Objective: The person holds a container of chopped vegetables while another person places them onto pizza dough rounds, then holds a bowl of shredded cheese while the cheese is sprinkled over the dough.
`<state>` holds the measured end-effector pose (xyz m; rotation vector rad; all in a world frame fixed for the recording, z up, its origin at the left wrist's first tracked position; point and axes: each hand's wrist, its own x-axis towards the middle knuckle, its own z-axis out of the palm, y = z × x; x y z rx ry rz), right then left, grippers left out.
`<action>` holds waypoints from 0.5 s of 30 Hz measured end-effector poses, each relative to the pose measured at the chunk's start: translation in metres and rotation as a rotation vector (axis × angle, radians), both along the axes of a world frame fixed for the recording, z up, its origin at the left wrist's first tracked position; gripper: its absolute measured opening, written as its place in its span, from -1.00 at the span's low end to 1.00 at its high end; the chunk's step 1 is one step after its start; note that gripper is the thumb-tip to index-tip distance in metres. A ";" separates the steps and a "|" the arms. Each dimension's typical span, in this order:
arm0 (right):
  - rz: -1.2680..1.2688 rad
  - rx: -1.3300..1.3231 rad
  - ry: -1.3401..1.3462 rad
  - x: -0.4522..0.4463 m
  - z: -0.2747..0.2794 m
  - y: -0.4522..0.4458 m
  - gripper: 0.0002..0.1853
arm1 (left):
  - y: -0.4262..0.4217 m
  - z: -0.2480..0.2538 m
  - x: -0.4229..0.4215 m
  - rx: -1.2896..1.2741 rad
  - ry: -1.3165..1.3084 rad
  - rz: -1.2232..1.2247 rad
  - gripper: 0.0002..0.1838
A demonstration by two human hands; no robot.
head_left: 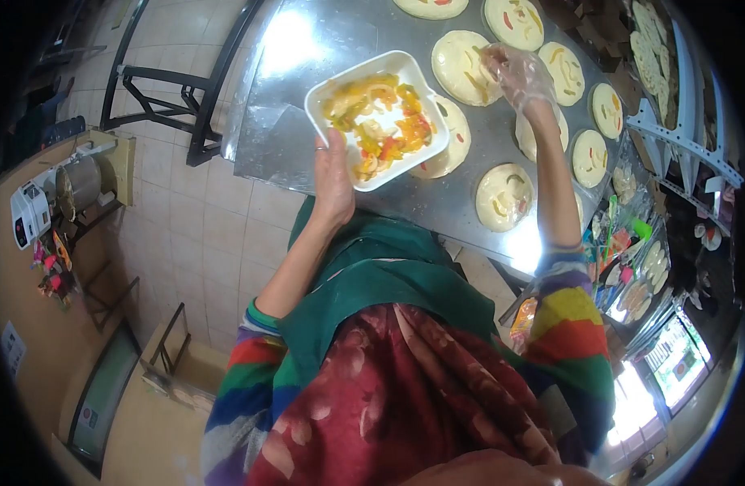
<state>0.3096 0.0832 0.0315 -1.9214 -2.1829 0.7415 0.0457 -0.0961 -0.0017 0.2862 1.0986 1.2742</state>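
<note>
My left hand (335, 180) grips the near left edge of a white square dish (318, 104), its thumb over the rim. Strips of yellow, green and red pepper (386, 148) lie in the dish. In a clear plastic glove, my right hand (518, 77) has its fingertips pressed together over the right edge of a round dough piece (457, 65) topped with pepper strips. What the fingertips hold is too small to tell. Several similar dough rounds (503, 197) lie on the metal table, most bearing a few strips.
The shiny metal table (267, 150) spans the top middle. Black metal frames (166, 77) stand at its left. A mixer (76, 185) and a white scale (30, 215) are at far left. Blue-grey rack parts (684, 142) and plastic bags (619, 235) lie to the right.
</note>
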 end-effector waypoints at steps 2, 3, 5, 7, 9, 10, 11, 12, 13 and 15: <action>0.066 0.031 -0.082 0.016 -0.034 0.025 -0.67 | 0.000 0.001 0.000 -0.008 0.010 0.034 -0.47; 0.099 0.045 -0.122 0.015 -0.043 0.032 -0.67 | 0.000 0.002 -0.002 -0.013 0.015 0.050 -0.46; 0.131 0.083 -0.201 0.014 -0.059 0.041 -0.67 | 0.001 0.006 -0.007 -0.023 0.014 0.062 -0.43; 0.169 0.114 -0.288 0.001 -0.052 0.040 -0.68 | 0.000 0.009 -0.008 -0.051 0.020 0.084 -0.43; 0.202 0.206 -0.348 0.006 -0.065 0.041 -0.68 | -0.001 0.008 -0.007 -0.038 0.020 0.084 -0.43; 0.218 0.253 -0.378 0.010 -0.071 0.041 -0.68 | -0.002 0.008 -0.007 -0.033 0.021 0.085 -0.43; 0.224 0.281 -0.381 0.015 -0.075 0.042 -0.68 | -0.002 0.008 -0.006 -0.028 0.019 0.090 -0.43; 0.230 0.308 -0.384 0.018 -0.074 0.041 -0.68 | -0.002 0.009 -0.005 -0.024 0.017 0.094 -0.42; 0.235 0.336 -0.386 0.020 -0.072 0.042 -0.68 | -0.002 0.009 -0.005 -0.020 0.016 0.099 -0.42; 0.182 0.291 -0.323 0.019 -0.069 0.046 -0.69 | -0.003 0.008 -0.005 -0.030 0.062 0.081 -0.34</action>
